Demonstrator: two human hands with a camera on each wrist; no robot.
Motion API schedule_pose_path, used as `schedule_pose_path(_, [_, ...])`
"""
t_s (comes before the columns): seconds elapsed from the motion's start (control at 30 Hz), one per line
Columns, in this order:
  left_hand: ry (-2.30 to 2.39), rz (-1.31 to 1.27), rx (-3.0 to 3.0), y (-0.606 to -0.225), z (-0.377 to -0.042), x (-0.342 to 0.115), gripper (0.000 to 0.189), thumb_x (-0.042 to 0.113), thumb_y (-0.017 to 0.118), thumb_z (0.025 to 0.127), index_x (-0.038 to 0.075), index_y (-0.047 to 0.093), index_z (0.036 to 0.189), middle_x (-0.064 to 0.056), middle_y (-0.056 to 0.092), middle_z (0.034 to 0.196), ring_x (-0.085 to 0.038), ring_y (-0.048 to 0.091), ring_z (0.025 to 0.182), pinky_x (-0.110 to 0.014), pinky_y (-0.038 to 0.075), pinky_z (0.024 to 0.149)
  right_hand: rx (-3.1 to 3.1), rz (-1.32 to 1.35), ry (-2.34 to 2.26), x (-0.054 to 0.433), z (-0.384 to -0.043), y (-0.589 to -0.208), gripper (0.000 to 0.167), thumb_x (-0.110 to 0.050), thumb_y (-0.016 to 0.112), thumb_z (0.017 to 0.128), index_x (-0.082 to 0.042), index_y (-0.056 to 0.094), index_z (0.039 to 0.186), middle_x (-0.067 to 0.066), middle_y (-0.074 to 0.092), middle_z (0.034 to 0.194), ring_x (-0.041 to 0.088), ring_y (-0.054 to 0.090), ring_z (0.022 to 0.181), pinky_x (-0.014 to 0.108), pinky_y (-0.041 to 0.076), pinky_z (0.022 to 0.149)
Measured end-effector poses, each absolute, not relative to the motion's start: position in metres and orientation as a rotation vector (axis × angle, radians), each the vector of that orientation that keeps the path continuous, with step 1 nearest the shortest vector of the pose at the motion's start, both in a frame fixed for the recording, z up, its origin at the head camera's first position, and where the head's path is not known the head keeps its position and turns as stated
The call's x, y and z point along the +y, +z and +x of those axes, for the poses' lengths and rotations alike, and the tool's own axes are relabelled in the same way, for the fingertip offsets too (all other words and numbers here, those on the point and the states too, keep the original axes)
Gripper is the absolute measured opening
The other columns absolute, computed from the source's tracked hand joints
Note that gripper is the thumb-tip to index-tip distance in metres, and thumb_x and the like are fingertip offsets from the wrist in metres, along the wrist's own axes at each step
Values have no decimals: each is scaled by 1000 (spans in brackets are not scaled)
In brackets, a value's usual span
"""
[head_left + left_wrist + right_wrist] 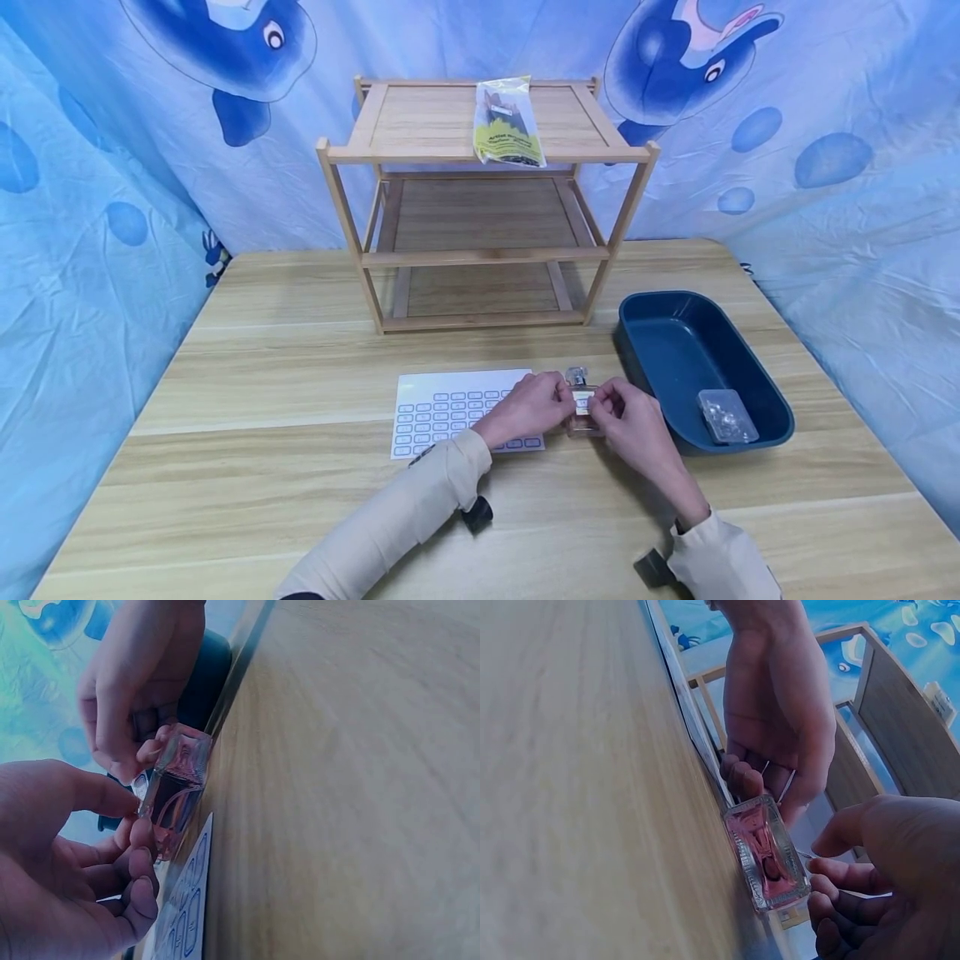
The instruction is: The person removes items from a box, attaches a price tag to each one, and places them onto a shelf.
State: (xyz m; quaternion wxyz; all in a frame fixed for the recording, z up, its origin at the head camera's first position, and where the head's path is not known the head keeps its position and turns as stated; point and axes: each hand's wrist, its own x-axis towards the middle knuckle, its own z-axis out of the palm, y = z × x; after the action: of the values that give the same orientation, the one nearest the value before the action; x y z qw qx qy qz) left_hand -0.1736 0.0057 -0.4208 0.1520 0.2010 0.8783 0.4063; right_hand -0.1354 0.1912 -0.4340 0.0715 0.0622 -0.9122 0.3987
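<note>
A small glass perfume bottle (582, 427) with pinkish liquid and a clear cap lies on its back on the table, between both hands. My left hand (531, 402) grips its left edge with thumb and curled fingers. From the other side, my right hand (636, 423) pinches a small white label (140, 782) between thumb and forefinger at the bottle's upper face. How much of the label touches the glass cannot be told. Partly under my left forearm lies a white sheet of blue-framed labels (442, 385).
To the right stands a dark blue bin (634, 350) holding a clear plastic box (727, 417) of small items. At the back is a wooden three-tier rack (487, 254), a yellow-and-clear packet (510, 125) on its top shelf. Printed blue cloth hangs around the wooden table (247, 467).
</note>
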Motion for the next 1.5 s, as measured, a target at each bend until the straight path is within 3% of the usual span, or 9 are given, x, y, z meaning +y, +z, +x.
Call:
schedule_pose_path(0.3, [1152,572,2564,-426,-174,7,28,22,60,105,14,60,77,5,56,64,-7,45,51,-21,36,47,-2752,166,1205,191,-135,-433,4,-6,68,96,-3,66,95,4,60,78,20,54,67,26,44,53])
schedule_pose_path(0.57, [1153,569,2573,-425,-175,7,18,21,62,103,13,62,87,7,63,72,-8,47,53,-22,38,48,-2761,151,1222,190,-135,-433,3,-6,67,97,-3,66,96,5,59,78,20,53,66,25,44,52])
schedule_pose_path(1.03, [1151,616,2625,-424,-172,5,12,19,63,102,11,63,93,3,60,71,-7,47,50,-21,37,45,-2746,159,1207,191,-135,-433,3,-6,66,98,-3,66,98,5,59,79,21,53,69,26,44,54])
schedule_pose_path(1.13, [1051,721,2768,-423,-170,4,11,22,66,100,11,65,101,2,63,82,-11,55,67,-23,45,58,-2733,168,1186,191,-134,-433,4,-6,65,98,-2,67,100,5,59,79,21,53,70,26,44,55])
schedule_pose_path(1.23, [888,806,2875,-421,-168,3,30,33,71,97,10,66,116,0,66,103,-17,60,93,-30,50,81,-2717,179,1155,190,-132,-433,6,-5,65,99,-2,66,103,6,60,81,21,54,71,26,45,57])
schedule_pose_path(1.37, [743,841,2859,-420,-165,2,60,51,76,92,10,61,134,-6,65,125,-25,58,115,-39,48,99,-2681,199,1103,188,-129,-432,8,-3,65,98,0,65,105,6,60,82,20,54,72,27,46,59])
schedule_pose_path(1.5, [707,860,2819,-421,-165,3,71,56,75,90,9,58,141,-9,62,136,-27,56,125,-40,44,107,-2641,222,1052,187,-126,-431,8,-1,66,96,0,65,104,6,61,82,19,55,72,28,47,61])
